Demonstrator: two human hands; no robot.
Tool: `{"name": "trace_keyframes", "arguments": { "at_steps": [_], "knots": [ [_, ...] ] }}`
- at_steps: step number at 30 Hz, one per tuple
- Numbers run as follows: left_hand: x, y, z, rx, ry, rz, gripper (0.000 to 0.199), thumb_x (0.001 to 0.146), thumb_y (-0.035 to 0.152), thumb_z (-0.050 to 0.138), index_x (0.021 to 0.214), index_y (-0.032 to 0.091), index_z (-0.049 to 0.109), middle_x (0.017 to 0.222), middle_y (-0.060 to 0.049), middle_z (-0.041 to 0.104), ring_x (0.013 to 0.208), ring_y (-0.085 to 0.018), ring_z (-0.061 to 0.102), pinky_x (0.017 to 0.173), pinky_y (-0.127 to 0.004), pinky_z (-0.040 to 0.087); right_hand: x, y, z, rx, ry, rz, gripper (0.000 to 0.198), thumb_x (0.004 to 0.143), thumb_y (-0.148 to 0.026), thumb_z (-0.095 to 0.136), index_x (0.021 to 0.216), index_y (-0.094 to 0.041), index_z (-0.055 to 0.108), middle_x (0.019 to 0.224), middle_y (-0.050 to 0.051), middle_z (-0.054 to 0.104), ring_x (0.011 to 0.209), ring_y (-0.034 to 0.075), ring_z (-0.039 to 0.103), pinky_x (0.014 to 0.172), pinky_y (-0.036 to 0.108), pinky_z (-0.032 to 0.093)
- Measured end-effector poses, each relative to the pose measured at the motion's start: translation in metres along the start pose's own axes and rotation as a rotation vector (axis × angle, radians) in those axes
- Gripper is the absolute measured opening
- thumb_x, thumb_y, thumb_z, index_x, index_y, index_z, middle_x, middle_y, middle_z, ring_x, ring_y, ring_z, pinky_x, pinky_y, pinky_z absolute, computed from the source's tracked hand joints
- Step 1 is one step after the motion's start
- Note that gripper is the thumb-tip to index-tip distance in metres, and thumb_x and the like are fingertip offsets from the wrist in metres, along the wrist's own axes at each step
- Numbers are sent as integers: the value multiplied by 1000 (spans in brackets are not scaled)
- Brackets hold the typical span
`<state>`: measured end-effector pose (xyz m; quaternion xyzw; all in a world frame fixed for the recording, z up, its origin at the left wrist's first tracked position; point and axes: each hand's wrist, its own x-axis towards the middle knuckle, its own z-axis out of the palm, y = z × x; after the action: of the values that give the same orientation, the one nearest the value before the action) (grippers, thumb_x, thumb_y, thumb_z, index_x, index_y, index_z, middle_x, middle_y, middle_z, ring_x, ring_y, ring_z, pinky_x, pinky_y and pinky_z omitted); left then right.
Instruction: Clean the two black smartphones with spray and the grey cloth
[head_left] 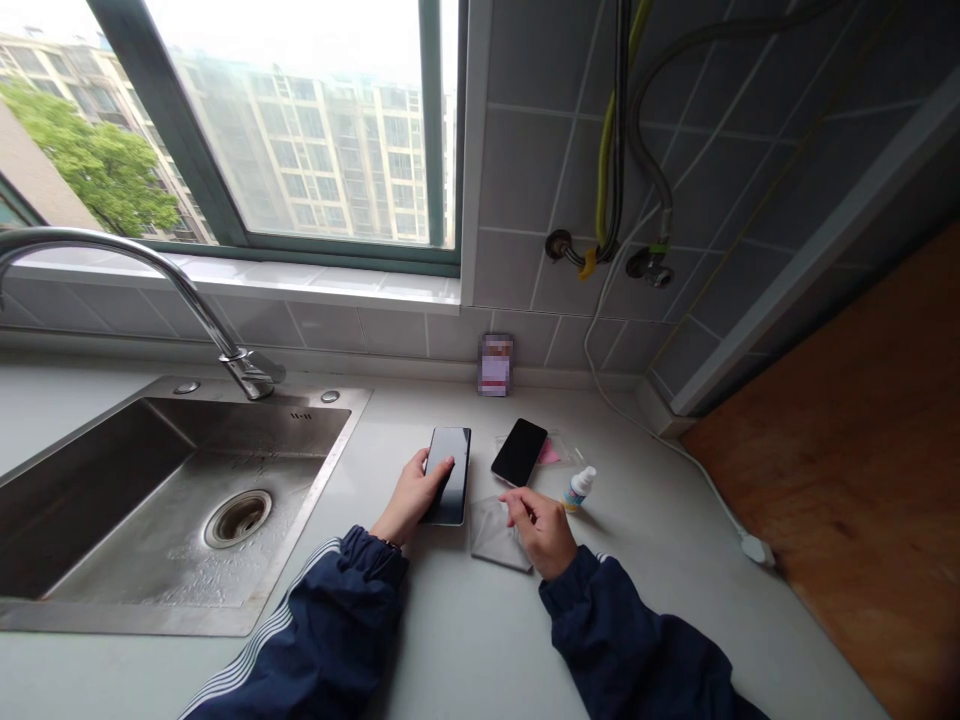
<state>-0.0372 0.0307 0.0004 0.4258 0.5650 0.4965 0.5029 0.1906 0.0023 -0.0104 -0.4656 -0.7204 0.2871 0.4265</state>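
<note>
A dark-screened phone (455, 490) with a pale edge is in my left hand (412, 492), the thumb lying over its screen. My right hand (541, 530) is closed in a pinch above the upper right part of a flat grey square (495, 540), which looks like a folded cloth. What sits between those fingertips is too small to make out. Just beyond them a second black-screened phone (520, 450) lies tilted on the counter, over a clear plastic packet (564, 446) with something pink. A small white spray bottle (578, 488) stands right of my right hand.
A steel sink (315, 520) with a chrome tap (202, 310) takes up the left. A small upright card or phone (495, 365), its face blurred, leans on the back wall. On the right, a white cable (690, 455) runs to a plug (757, 550) near a wooden panel (847, 450).
</note>
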Motion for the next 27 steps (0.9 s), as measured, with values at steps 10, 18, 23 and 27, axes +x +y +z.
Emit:
{"name": "trace_keyframes", "arguments": {
  "at_steps": [10,18,23,27],
  "knots": [
    [23,-9,2,411,115,107,42,81,51,71,105,17,67,98,-14,75,90,-30,70,78,-37,51,-1,-4,0,33,-30,5,35,100,-40,51,89,-18,76,68,3,71,60,18,66,64,27,52],
    [34,-2,7,592,132,99,41,86,44,66,114,15,64,107,-17,74,99,-31,70,83,-36,50,1,4,1,33,-23,42,35,99,-40,52,86,-17,76,63,2,69,58,17,63,59,25,47],
    [33,2,12,709,129,86,44,90,43,62,121,13,61,110,-18,74,103,-31,69,85,-35,50,2,9,-1,29,15,84,36,100,-39,50,86,-17,75,59,1,66,55,16,62,57,24,44],
    [34,3,15,784,132,69,46,91,44,61,123,12,60,111,-20,73,106,-33,69,87,-36,50,1,9,-2,34,17,93,36,99,-40,51,85,-18,75,59,1,67,56,16,63,58,24,45]
  ]
}}
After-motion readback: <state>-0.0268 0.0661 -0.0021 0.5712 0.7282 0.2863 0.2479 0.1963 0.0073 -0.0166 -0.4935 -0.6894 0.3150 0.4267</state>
